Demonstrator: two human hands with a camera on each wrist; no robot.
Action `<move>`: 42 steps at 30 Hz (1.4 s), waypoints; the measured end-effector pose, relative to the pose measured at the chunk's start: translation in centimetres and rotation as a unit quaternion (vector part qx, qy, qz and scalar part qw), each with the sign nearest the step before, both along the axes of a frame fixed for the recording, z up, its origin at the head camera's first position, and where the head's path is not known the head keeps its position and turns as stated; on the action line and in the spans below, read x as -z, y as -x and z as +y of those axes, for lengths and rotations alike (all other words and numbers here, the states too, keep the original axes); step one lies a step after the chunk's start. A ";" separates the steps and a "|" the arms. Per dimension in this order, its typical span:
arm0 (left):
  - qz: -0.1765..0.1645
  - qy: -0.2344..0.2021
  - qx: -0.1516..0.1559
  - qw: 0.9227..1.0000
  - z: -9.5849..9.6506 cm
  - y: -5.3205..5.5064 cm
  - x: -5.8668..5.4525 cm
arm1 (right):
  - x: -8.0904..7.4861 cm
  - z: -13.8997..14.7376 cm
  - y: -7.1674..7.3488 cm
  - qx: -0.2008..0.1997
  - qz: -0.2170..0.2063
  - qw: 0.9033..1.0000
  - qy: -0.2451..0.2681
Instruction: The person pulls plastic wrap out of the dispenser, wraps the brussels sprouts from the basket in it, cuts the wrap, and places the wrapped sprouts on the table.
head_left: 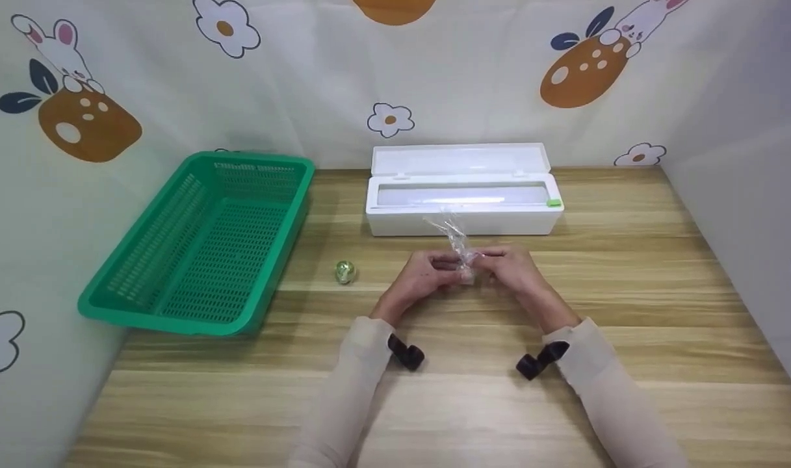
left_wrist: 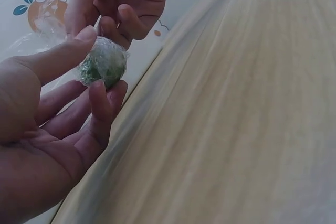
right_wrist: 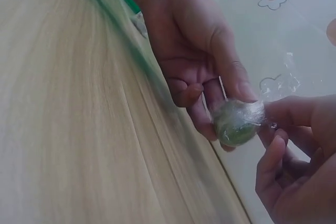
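Observation:
A small round green fruit, wrapped in clear cling film, is between both hands. My left hand holds it, thumb on one side and fingertips on the other. At the gathered film beside the fruit, my right hand pinches the plastic with thumb and fingers. Loose film ends stick up above the hands in the head view. In the right wrist view the wrapped fruit shows green through the shiny film. Another film-wrapped green fruit lies on the table, left of my left hand.
A white cling film box with its lid raised stands just beyond the hands, a green slider at its right end. The green plastic basket sits at the left. Patterned cloth walls border the wooden table.

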State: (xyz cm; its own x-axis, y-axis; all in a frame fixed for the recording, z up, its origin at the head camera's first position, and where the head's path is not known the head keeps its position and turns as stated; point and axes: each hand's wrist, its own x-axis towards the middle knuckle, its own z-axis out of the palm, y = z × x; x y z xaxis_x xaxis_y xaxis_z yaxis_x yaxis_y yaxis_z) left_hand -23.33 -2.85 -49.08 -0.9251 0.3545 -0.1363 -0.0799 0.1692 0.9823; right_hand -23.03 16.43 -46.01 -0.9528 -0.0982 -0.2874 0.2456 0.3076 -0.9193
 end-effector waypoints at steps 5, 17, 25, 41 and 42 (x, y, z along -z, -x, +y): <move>-0.019 -0.024 0.005 1.000 -0.2 0.1 0.0 | 0.0 0.2 0.2 -0.026 0.003 1.000 0.007; 0.004 -0.038 0.018 0.999 -0.9 0.1 0.1 | 0.2 1.1 0.2 -0.103 0.062 0.993 -0.006; -0.033 -0.047 0.016 0.998 -0.8 -0.1 -0.1 | 0.2 1.1 0.1 -0.088 0.049 0.995 -0.013; -0.106 -0.132 0.010 0.985 -1.4 0.1 0.0 | 0.2 0.4 -0.5 -0.133 0.202 0.965 -0.101; -0.115 -0.142 0.013 0.983 -1.5 0.1 0.0 | 0.2 0.4 -0.5 -0.132 0.202 0.965 -0.100</move>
State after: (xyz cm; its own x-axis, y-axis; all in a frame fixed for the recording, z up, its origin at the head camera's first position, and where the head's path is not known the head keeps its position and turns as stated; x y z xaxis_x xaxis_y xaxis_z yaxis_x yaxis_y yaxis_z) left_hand -23.40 -4.39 -49.13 -0.8719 0.4309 -0.2327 -0.3047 -0.1054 0.9466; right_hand -22.53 16.79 -46.24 -0.9406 -0.3334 0.0641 -0.2316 0.4922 -0.8391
